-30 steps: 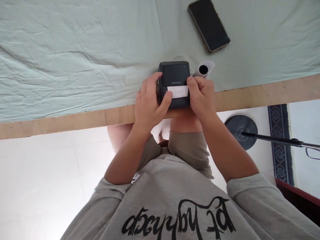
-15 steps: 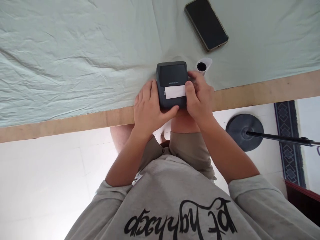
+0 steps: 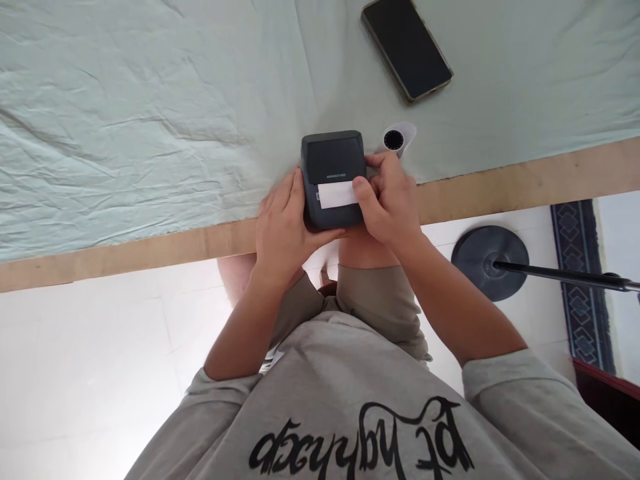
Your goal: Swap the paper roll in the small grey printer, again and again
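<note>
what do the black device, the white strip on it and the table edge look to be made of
Black device: probably hard plastic with a satin or matte finish, judging by its rounded, moulded-looking corners.
White strip: likely paper, matte, since it looks thin and flat.
Table edge: apparently wood, by its pale brown, uneven tone; its finish is unclear.

device (image 3: 334, 155): black | paper strip (image 3: 335, 195): white | cloth (image 3: 200, 133): pale green | shirt (image 3: 345, 363): grey, black lettering (image 3: 363, 440)
</note>
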Tool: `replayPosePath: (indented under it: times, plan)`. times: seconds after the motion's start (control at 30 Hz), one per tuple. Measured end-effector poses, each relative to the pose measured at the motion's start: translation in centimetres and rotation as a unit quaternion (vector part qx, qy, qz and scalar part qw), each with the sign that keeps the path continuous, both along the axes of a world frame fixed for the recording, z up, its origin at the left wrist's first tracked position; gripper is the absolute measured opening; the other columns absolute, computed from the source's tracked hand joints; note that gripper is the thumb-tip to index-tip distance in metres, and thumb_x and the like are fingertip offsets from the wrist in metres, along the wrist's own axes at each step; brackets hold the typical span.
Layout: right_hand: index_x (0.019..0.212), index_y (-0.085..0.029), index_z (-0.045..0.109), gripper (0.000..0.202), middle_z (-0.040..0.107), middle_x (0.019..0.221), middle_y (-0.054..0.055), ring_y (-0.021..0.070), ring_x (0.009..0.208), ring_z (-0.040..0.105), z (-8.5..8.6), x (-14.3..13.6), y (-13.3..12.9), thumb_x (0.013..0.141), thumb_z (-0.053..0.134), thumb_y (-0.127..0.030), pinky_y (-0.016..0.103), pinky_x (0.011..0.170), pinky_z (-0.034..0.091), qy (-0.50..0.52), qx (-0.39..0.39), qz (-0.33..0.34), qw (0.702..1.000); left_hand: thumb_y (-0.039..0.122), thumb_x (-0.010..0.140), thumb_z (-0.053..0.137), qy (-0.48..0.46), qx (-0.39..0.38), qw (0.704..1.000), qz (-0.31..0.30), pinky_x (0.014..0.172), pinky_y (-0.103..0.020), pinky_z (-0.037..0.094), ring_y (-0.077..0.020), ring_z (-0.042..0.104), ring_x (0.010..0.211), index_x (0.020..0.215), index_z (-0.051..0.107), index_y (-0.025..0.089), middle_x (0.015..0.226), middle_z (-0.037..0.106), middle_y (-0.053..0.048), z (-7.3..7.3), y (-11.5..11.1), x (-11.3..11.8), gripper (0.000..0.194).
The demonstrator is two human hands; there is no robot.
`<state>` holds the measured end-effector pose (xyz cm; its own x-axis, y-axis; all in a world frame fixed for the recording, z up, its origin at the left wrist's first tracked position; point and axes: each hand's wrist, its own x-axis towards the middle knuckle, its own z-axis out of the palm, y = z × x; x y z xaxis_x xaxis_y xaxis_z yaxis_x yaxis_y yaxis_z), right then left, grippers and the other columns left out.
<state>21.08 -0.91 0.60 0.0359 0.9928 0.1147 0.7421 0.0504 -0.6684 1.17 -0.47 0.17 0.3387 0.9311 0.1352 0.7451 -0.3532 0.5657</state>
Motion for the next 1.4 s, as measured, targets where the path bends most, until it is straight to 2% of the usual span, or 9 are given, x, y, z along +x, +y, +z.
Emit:
replayPosePath:
  times: [0.17, 0.3, 0.47, 0.67, 0.87, 1.03, 1.27, 1.4]
  plan:
    - [0.120, -0.024, 0.050, 0.047, 0.056, 0.063, -0.002, 0.0219, 0.069, 0.063, 0.2, -0.2, -0.3, 0.102, 0.033, -0.063, 0.040, 0.075, 0.050, 0.001, -0.005, 0.003, 1.000, 0.078, 0.073, 0.078, -0.008, -0.009, 1.000, -0.007, 0.118, -0.056, 0.043, -0.0420, 0.051, 0.143, 0.156, 0.040, 0.021, 0.154, 0.053, -0.019, 0.2, -0.2, -0.5, 0.108]
    - [0.117, -0.024, 0.050, 0.047, 0.052, 0.060, -0.003, 0.0216, 0.064, 0.059, 0.0, -0.3, -0.4, 0.102, 0.032, -0.064, 0.041, 0.074, 0.049, 0.013, 0.008, 0.002, 1.000, 0.082, 0.074, 0.074, 0.000, -0.006, 1.000, -0.014, 0.118, -0.056, 0.041, -0.0425, 0.050, 0.143, 0.156, 0.039, 0.017, 0.156, 0.051, -0.022, 0.0, -0.3, -0.6, 0.110]
    - [0.114, -0.025, 0.050, 0.042, 0.054, 0.063, -0.003, 0.0202, 0.062, 0.058, -0.1, -0.5, -0.5, 0.102, 0.032, -0.061, 0.040, 0.070, 0.049, 0.046, 0.034, -0.016, 0.998, 0.089, 0.074, 0.065, -0.003, 0.002, 1.000, 0.013, 0.118, -0.055, 0.039, -0.0422, 0.047, 0.145, 0.156, 0.037, 0.017, 0.154, 0.052, -0.022, -0.3, -0.6, -0.4, 0.113]
    - [0.120, -0.027, 0.050, 0.040, 0.052, 0.065, -0.004, 0.0186, 0.061, 0.056, -0.2, -0.6, -0.7, 0.103, 0.033, -0.059, 0.040, 0.073, 0.051, 0.061, 0.043, -0.025, 0.997, 0.096, 0.073, 0.056, 0.016, -0.005, 1.000, 0.020, 0.118, -0.054, 0.039, -0.0423, 0.045, 0.147, 0.156, 0.037, 0.014, 0.156, 0.049, -0.023, -0.2, -0.8, -0.4, 0.118]
    - [0.138, -0.027, 0.047, 0.048, 0.062, 0.076, 0.002, 0.0245, 0.078, 0.066, 0.3, -0.7, -0.5, 0.103, 0.029, -0.054, 0.043, 0.082, 0.052, 0.011, -0.023, -0.022, 0.999, 0.091, 0.074, 0.062, 0.012, -0.019, 1.000, 0.008, 0.119, -0.053, 0.040, -0.0407, 0.047, 0.146, 0.158, 0.039, 0.018, 0.157, 0.050, -0.021, 0.2, -0.9, -0.9, 0.113]
    - [0.143, -0.026, 0.047, 0.054, 0.070, 0.095, 0.008, 0.0274, 0.089, 0.069, 0.7, -0.7, -0.3, 0.102, 0.027, -0.055, 0.044, 0.085, 0.052, -0.006, -0.013, -0.004, 1.000, 0.090, 0.073, 0.065, -0.008, -0.015, 1.000, 0.007, 0.119, -0.051, 0.043, -0.0379, 0.051, 0.142, 0.157, 0.042, 0.021, 0.154, 0.053, -0.018, 0.3, -0.8, -1.0, 0.110]
    - [0.152, -0.027, 0.033, 0.059, 0.070, 0.092, 0.005, 0.0262, 0.086, 0.070, 0.9, -0.4, -0.4, 0.101, 0.039, -0.056, 0.044, 0.085, 0.054, 0.001, -0.049, 0.020, 0.999, 0.081, 0.068, 0.078, 0.012, -0.006, 1.000, 0.016, 0.104, -0.048, 0.053, -0.0364, 0.064, 0.125, 0.147, 0.057, 0.026, 0.138, 0.068, -0.011, 1.3, -0.2, -1.0, 0.099]
    - [0.152, -0.025, 0.033, 0.062, 0.070, 0.096, 0.007, 0.0272, 0.088, 0.071, 0.7, -0.3, -0.3, 0.099, 0.044, -0.056, 0.045, 0.085, 0.054, -0.006, -0.037, 0.029, 0.999, 0.078, 0.065, 0.084, 0.014, -0.002, 1.000, 0.019, 0.101, -0.048, 0.053, -0.0366, 0.066, 0.120, 0.141, 0.062, 0.025, 0.131, 0.070, -0.012, 1.4, -0.1, -1.0, 0.096]
